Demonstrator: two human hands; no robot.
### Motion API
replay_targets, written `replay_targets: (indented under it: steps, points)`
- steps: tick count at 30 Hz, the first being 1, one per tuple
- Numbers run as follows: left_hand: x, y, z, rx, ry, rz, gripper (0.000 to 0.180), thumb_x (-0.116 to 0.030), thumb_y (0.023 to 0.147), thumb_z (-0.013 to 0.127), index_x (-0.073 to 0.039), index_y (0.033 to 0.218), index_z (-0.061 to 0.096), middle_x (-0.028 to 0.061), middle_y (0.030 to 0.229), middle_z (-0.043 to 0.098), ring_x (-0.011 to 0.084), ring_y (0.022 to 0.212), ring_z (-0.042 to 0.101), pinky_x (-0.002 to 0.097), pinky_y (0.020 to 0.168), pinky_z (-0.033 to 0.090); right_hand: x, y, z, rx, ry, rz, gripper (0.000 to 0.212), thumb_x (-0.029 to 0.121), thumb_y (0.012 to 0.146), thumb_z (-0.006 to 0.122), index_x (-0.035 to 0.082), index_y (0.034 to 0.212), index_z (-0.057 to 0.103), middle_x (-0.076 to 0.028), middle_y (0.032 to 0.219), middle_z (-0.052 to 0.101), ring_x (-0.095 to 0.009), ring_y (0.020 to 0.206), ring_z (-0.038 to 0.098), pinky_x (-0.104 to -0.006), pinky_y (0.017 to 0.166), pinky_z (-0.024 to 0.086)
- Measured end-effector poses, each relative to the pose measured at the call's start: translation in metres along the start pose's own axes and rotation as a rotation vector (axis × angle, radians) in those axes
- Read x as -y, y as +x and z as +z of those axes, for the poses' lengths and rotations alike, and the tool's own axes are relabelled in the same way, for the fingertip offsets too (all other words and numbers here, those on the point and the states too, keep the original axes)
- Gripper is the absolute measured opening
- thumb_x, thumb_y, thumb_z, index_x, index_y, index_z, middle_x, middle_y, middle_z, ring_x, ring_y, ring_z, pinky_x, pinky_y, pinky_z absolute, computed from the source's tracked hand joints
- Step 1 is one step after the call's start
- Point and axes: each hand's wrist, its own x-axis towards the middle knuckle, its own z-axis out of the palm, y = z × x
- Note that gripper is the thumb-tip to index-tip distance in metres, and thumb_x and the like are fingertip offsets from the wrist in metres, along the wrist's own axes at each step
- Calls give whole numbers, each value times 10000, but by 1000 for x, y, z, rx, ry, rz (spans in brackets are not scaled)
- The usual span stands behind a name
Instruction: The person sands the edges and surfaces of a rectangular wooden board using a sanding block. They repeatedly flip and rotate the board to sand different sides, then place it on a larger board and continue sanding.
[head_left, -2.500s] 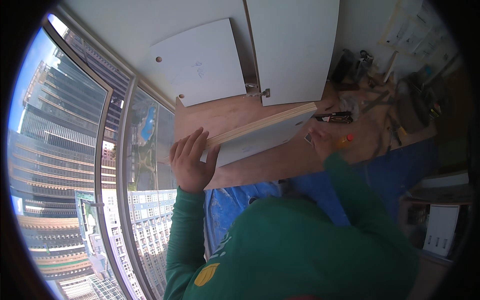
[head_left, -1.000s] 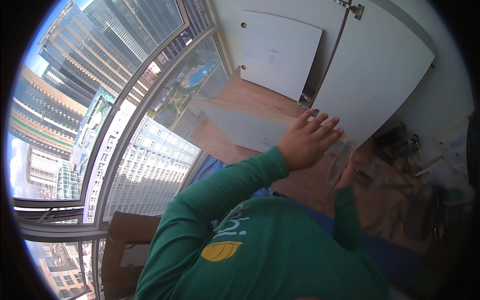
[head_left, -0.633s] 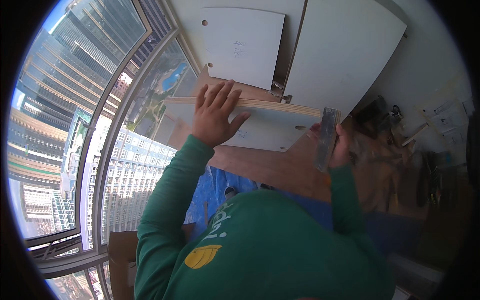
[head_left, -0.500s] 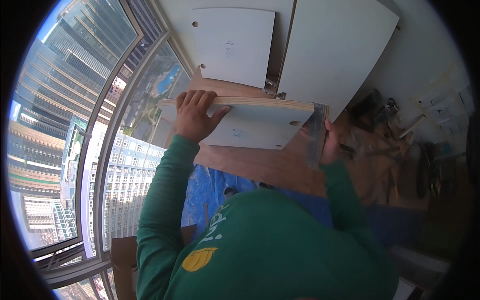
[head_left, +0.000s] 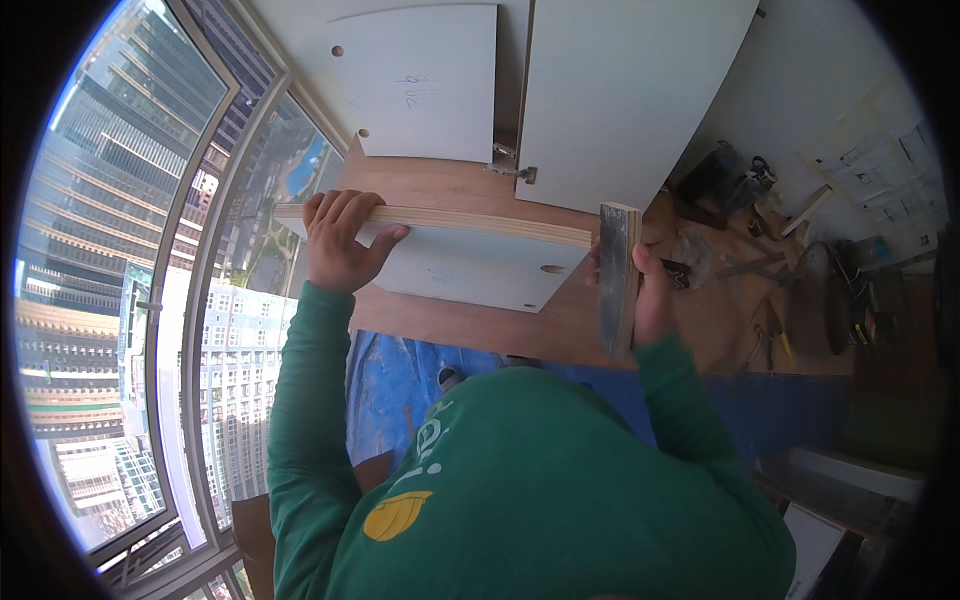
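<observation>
My left hand [head_left: 348, 245] grips the upper edge of a white panel [head_left: 470, 265]. Its fingers lie over the pale plywood edge and the thumb rests on the white face. The panel stands tilted on edge in front of me, with two round holes near its right end and a faint handwritten mark. To its right, my right hand [head_left: 652, 295] is closed around a sanding block [head_left: 618, 280], a short wooden block with a dark grey face. A gap shows between the block and the panel's right end. Most right-hand fingers are hidden behind the block.
A second white panel [head_left: 415, 85] with two holes leans at the back, beside a large white door [head_left: 635, 95] with metal hinges [head_left: 525, 174]. Tools and bags [head_left: 740, 180] lie at the right. Blue sheeting [head_left: 395, 385] covers the floor near me; tall windows [head_left: 220, 290] line the left.
The sanding block has come away from the panel's right end and turned so its dark face shows. My left hand keeps its grip on the panel; the view has shifted somewhat.
</observation>
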Motion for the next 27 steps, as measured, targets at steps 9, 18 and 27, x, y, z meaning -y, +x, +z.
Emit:
replay_targets:
  steps: [9, 18, 27]
  points:
    - [14, -10, 2, -163, -40, -153, 321, -304, 1070, 588, -55, 937, 742, 90, 997, 741, 304, 981, 667, 422, 989, 432, 43, 4, -9, 141, 284, 149, 678, 640, 1076, 432, 9, 1261, 599, -160, 1052, 669, -241, 825, 687, -385, 696, 581]
    - [69, -31, 17, -584, -312, -672, 243, -178, 1030, 612, -26, 1164, 745, 140, 1351, 656, 265, 1155, 641, 373, 985, 485, 62, 24, 11, 199, 279, 164, 691, 623, 1077, 452, 92, 1518, 489, -139, 1037, 658, -206, 791, 641, -361, 681, 553]
    - [91, -35, 36, -875, -966, -1029, 510, -461, 1075, 466, -48, 827, 635, 44, 770, 580, 174, 755, 563, 349, 747, 463, 84, 39, 26, 334, -325, -4, 712, 499, 1076, 575, 86, 1630, 404, -105, 1138, 668, -174, 982, 640, -306, 875, 536]
